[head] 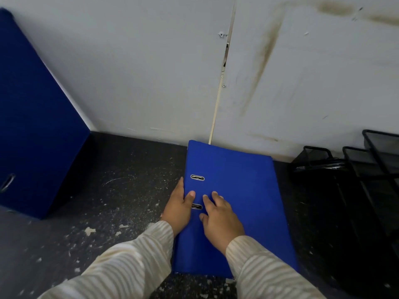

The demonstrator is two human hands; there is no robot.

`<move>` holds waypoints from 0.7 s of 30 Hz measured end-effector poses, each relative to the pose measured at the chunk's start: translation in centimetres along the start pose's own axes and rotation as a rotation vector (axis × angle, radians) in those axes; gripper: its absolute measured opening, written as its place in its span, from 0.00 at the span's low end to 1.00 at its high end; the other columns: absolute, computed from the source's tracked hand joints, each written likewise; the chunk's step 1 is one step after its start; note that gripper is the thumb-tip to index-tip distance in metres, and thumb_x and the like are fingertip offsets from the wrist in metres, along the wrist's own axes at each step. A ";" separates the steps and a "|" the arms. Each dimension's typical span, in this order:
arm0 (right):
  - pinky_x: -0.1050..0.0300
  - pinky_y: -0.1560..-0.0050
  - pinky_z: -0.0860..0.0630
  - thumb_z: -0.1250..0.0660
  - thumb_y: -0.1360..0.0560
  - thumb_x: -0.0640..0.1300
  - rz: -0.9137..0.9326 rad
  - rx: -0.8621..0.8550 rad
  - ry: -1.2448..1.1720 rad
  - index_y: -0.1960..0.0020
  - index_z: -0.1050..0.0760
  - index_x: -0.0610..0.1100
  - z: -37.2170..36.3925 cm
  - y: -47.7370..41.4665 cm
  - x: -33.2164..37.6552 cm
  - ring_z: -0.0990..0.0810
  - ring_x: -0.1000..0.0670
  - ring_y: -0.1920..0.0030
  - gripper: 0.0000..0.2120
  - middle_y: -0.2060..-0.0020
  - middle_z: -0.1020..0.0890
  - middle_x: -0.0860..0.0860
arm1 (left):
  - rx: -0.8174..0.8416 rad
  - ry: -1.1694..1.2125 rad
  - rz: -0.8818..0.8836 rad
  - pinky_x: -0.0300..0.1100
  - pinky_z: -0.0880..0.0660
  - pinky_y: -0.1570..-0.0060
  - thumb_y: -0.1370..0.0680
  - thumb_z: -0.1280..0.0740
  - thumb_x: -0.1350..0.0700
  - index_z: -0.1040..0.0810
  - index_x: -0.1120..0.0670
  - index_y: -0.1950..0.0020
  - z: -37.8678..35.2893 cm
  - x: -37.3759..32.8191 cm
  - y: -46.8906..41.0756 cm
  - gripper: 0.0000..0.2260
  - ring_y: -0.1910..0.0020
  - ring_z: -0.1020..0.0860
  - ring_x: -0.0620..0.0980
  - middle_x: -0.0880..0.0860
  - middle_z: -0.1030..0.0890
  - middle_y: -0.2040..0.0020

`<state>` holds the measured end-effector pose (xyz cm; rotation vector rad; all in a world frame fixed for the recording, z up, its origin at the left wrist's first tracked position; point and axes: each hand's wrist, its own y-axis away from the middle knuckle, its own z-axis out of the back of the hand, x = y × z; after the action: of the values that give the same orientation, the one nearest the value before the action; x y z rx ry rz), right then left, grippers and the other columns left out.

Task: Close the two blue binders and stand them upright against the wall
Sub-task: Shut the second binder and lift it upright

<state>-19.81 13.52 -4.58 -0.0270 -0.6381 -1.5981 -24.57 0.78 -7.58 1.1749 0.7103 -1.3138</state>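
One blue binder [32, 117] is stood against the wall [140, 72] at left. The second binder [237, 190] is laid closed on the table [118, 190], its spine clasped by the left grip [179, 210], the right grip [220, 216] spread flat on its cover; only standing it up is judged left to do.

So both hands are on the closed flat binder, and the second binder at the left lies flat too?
No: the head view shows the second binder standing upright. The left hand and right hand are on the flat binder.
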 end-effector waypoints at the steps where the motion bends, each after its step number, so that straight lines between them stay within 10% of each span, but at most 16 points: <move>1: 0.48 0.27 0.43 0.47 0.19 0.52 0.000 0.004 0.008 0.24 0.50 0.51 0.1 0.0 0.0 0.52 0.48 0.23 0.26 0.23 0.51 0.51 | -0.008 -0.011 0.010 0.49 0.33 0.31 0.19 0.42 0.55 0.40 0.49 0.25 -0.1 0.0 -0.1 0.22 0.34 0.29 0.48 0.49 0.29 0.30; 11: 0.46 0.35 0.34 0.48 0.21 0.43 -0.056 0.055 0.212 0.23 0.54 0.44 0.4 -0.2 2.0 0.47 0.42 0.26 0.28 0.23 0.52 0.46 | -0.128 -0.210 0.114 0.43 0.29 0.43 0.20 0.42 0.50 0.42 0.45 0.24 -0.9 -0.2 -0.3 0.24 0.39 0.24 0.51 0.50 0.29 0.30; 21: 0.51 0.25 0.48 0.40 0.22 0.53 -0.011 0.187 0.063 0.23 0.59 0.46 1.1 1.0 -0.4 0.58 0.49 0.23 0.36 0.23 0.60 0.51 | 0.037 -0.011 -0.016 0.50 0.27 0.37 0.20 0.39 0.53 0.38 0.40 0.32 0.4 -0.4 1.6 0.19 0.39 0.24 0.46 0.46 0.24 0.36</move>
<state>-19.23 14.34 -3.37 0.1651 -0.7374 -1.5381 -23.17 0.31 -6.67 1.1934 0.6917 -1.3510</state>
